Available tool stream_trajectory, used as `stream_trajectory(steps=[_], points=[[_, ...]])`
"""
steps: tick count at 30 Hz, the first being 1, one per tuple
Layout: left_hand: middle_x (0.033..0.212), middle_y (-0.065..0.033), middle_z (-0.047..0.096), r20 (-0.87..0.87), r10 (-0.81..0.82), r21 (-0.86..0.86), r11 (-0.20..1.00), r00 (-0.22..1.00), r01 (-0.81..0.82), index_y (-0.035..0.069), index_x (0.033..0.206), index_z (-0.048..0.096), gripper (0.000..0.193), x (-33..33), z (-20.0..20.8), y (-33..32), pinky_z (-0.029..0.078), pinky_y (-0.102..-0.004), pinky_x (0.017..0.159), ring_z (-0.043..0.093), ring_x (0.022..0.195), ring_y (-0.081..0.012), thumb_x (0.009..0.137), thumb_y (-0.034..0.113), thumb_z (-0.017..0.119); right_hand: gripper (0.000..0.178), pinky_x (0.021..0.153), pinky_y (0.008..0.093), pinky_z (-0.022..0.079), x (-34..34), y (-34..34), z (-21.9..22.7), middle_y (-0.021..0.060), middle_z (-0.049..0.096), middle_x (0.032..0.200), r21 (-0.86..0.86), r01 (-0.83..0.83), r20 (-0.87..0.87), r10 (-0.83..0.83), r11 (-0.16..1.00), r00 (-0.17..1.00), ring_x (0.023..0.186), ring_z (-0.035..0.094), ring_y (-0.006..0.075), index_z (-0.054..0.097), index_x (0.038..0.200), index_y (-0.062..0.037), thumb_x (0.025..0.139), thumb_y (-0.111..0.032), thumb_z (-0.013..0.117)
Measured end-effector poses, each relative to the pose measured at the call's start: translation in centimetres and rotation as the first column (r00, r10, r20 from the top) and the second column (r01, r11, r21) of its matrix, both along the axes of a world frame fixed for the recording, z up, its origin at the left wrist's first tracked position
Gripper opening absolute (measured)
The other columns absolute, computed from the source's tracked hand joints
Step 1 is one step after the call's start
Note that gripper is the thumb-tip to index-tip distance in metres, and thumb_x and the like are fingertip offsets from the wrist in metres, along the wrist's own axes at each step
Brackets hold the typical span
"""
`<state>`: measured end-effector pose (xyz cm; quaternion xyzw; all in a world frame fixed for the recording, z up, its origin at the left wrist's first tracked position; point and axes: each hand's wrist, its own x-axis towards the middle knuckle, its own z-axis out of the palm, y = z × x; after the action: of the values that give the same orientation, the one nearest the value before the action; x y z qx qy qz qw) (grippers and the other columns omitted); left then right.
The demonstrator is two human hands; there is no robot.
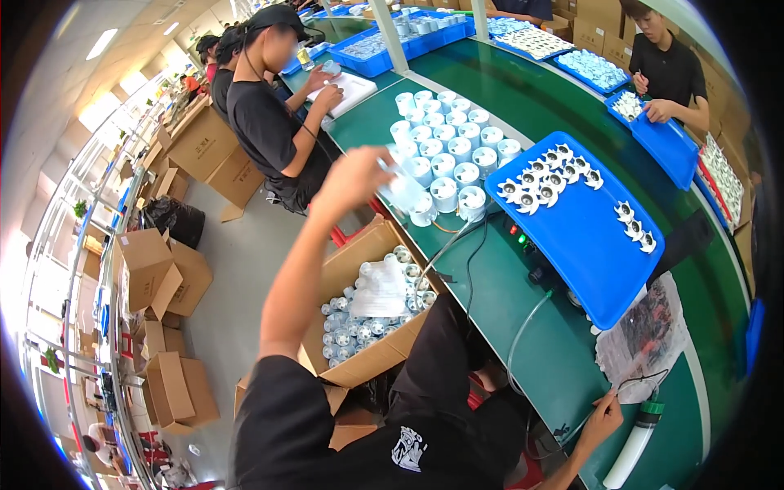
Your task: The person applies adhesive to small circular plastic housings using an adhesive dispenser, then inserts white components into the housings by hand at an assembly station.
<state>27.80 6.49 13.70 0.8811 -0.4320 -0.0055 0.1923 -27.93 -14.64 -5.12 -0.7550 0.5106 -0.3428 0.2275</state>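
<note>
- Pale housing [400, 186] is in the left hand [355, 181], just beside the grouped housings [443, 165]; its fingers seem to pinch it, though blur hides the exact grip.
- Grouped housings stand close together on the green tabletop [496, 298], mostly open end up, probably keeping their insides reachable.
- More lie in the cardboard box [376, 367] against the tabletop's edge, likely for a short reach.
- White bladed parts [548, 196] sit spaced on the blue tray [572, 253], perhaps for easy picking.
- Right hand [603, 420] has its fingers bent beside a dark cord [649, 376]; I cannot tell whether they grip it.
</note>
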Motion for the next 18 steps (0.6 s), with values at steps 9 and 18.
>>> stream_trajectory(steps=[9,18], points=[[0.094,-0.0172,0.071,0.417,0.225,0.188,0.927,0.881,-0.325,0.014,0.095,0.073,0.022,19.8,-5.9,-3.7,0.055,-0.0452,0.077,0.069,0.090,-0.0350,0.073,0.017,0.075,0.046,0.048,0.0376,0.030,1.1,0.9,1.0,0.0112,0.047,0.052,-0.014,0.086,-0.063,-0.086,0.996,0.994,0.045,0.041,0.0193,0.053,0.060,0.0037,0.099,-0.019,0.053],[0.103,-0.0209,0.069,0.138,0.362,-0.058,0.932,0.922,-0.357,0.014,0.117,0.064,0.048,23.2,-11.2,-7.4,0.052,-0.0458,0.086,0.066,0.101,-0.0361,0.071,0.004,0.072,0.043,0.050,0.0407,0.033,0.5,1.4,1.4,0.0139,0.049,0.053,0.010,0.124,-0.134,-0.122,0.992,0.984,0.047,0.046,0.0263,0.052,0.059,0.0039,0.097,-0.016,0.054]])
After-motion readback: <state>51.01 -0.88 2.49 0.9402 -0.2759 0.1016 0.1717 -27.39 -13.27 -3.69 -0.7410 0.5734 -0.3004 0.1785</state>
